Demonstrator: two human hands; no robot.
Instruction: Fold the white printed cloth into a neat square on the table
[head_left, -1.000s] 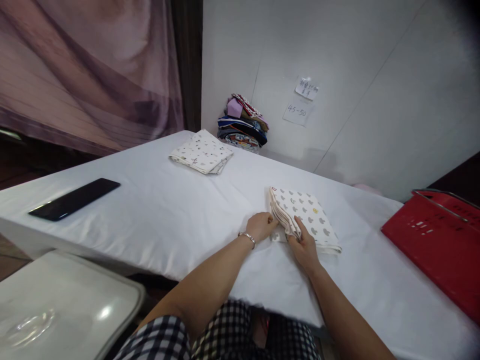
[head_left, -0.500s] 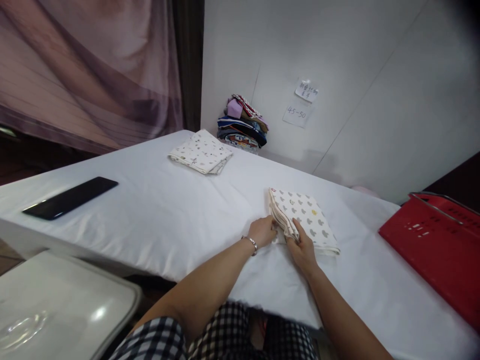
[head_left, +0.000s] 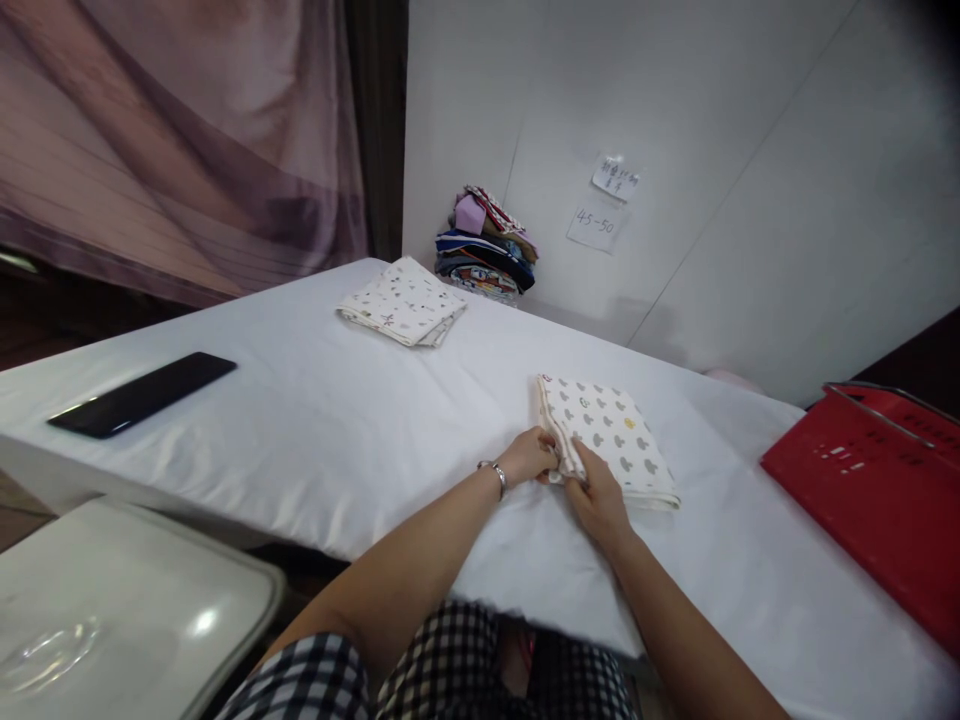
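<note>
The fingers (head_left: 546,440) of the left hand (head_left: 527,457) pinch the folded edge of the mouse-print cloth (head_left: 619,435); those of the right hand (head_left: 601,503) are pressed together over its near left corner, partly hiding it. This cloth, a soft, layered, off-white rectangle with grey motifs, lies flat on the worktop (head_left: 322,430), whose smooth white cover is faintly creased.

Right of the mouse-print cloth, a rigid red basket (head_left: 862,500) with slots and a metal handle blocks that side. Beyond the cloth to the left lie a second folded cloth (head_left: 405,303), finely speckled, and a lumpy pile of coloured fabrics (head_left: 487,250) against the wall (head_left: 712,130). Farther left sits a glossy black slab (head_left: 146,393); nearer the wearer, a shiny, round-cornered white surface (head_left: 142,600).
</note>
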